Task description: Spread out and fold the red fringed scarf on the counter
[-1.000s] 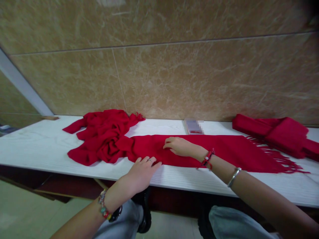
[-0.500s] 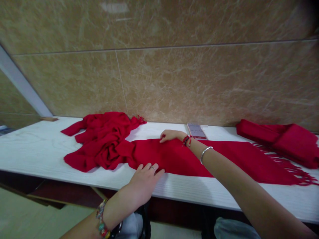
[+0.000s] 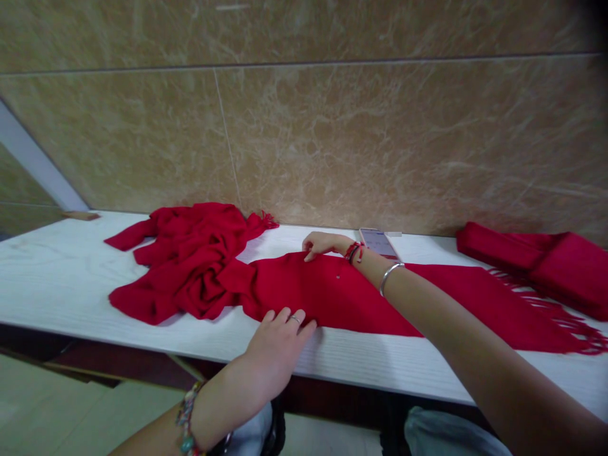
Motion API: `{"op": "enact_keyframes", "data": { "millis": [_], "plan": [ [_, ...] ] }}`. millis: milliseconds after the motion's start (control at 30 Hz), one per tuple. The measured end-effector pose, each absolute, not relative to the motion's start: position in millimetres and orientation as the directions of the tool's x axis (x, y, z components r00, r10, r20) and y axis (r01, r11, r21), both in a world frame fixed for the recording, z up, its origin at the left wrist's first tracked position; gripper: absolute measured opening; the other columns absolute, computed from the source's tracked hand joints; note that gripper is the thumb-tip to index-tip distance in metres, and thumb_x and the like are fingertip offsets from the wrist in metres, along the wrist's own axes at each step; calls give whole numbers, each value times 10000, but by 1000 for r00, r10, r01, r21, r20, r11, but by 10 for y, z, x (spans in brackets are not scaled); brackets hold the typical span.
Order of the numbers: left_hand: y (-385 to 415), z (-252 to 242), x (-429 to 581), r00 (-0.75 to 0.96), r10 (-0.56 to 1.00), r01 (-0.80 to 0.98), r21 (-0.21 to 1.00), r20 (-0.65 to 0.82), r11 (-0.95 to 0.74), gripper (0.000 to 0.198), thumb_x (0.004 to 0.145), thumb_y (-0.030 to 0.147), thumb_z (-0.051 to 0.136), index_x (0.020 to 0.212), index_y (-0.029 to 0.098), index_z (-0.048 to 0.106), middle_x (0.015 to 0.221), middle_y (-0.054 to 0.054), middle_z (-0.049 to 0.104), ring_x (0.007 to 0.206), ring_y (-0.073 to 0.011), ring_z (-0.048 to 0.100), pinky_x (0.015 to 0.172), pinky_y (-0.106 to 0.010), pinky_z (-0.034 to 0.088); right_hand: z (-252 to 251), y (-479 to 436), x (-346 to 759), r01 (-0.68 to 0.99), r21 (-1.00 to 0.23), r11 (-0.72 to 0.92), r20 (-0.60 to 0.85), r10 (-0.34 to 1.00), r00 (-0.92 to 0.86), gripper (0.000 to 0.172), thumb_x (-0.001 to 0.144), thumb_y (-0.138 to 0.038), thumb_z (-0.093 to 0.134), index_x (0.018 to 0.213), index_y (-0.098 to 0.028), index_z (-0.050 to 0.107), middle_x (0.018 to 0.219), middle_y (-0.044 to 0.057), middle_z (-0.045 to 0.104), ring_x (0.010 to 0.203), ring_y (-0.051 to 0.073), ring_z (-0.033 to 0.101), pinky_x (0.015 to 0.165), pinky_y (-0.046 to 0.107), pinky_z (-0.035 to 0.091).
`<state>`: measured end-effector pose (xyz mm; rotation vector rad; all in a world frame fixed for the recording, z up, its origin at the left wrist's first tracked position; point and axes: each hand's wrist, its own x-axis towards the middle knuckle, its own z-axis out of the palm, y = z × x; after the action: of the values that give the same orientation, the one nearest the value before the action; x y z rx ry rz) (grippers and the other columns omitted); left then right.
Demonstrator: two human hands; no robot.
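A red fringed scarf is spread lengthwise on the white table, fringe at the right. Its left part runs into a crumpled heap of red cloth. My left hand rests at the near edge with fingers apart and their tips on the cloth. At the far edge, my right hand has its fingers curled and thumb bent in, pinching the scarf's border. A tiny pale speck shows on the cloth near my right wrist.
A folded red scarf lies at the right end of the white table. Behind my right wrist is a phone. A small brown block sits at the far left. The marbled tile wall bounds the back.
The view has tilted and shifted slightly. Both hands keep about the same places on the scarf's two edges. The pale speck now shows on the cloth.
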<state>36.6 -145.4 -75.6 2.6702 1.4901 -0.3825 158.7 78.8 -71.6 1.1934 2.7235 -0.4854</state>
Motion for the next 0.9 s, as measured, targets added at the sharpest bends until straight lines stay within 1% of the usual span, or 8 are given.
{"op": "enact_keyframes", "data": {
  "millis": [133,267,400,500,567,633,733,900],
  "plan": [
    [-1447,-748,361,482,841,857,-64,-245,-511,534,746,32,403,1262,168,385,1240,-125,455,1083,-272,438,850,-441,406,-744,824,1635,711,-255,655,-276,655,-703,348,717,-249,595,1044,-138,636,940,40,668,761,131,568,623,184,401],
    [-1433,-759,357,496,835,853,-44,-238,-519,571,730,9,401,1274,179,371,1320,-111,386,1102,-275,409,848,-443,414,-749,848,1732,715,-211,666,-293,655,-696,304,650,-170,635,949,-137,679,834,30,684,733,143,571,632,199,397],
    [-1392,-814,396,505,837,847,-63,-210,-527,580,773,5,340,1314,213,325,1290,-99,435,1064,-279,440,818,-453,430,-841,808,1788,726,-170,666,-211,695,-687,295,668,-197,636,951,-123,673,884,64,677,775,169,571,657,223,392],
    [-1363,-878,431,519,841,840,-87,-154,-535,519,808,33,324,1291,215,372,1235,-115,484,1095,-282,443,870,-480,392,-907,783,1852,721,-175,671,-158,703,-693,291,730,-257,594,982,-125,656,940,78,664,811,168,569,675,221,395],
    [-1353,-912,436,546,828,827,-74,-128,-557,479,809,51,345,1268,172,404,1252,-144,465,1174,-279,392,947,-479,330,-912,790,1930,707,-193,680,-158,690,-706,288,759,-269,562,994,-129,651,942,70,665,802,151,574,669,205,401],
    [-1348,-926,426,577,803,809,-31,-147,-587,488,787,42,363,1267,125,397,1325,-165,389,1254,-274,299,997,-447,291,-893,811,2022,681,-228,696,-195,653,-732,293,754,-240,562,1016,-136,643,936,54,669,788,135,579,661,189,406],
    [-1344,-916,405,600,774,794,34,-201,-607,549,747,1,348,1286,100,354,1405,-156,269,1299,-266,203,1006,-423,300,-877,837,2124,689,-233,686,-222,652,-725,308,714,-193,592,1014,-147,647,903,38,677,770,132,584,656,186,409],
    [-1368,-874,440,580,768,806,54,-272,-590,671,700,-31,348,1341,146,262,1431,-112,218,1309,-305,117,992,-504,286,-943,802,2134,751,-162,640,-141,738,-660,271,706,-171,582,960,-124,664,916,67,670,819,160,579,691,208,402]
  ]
}}
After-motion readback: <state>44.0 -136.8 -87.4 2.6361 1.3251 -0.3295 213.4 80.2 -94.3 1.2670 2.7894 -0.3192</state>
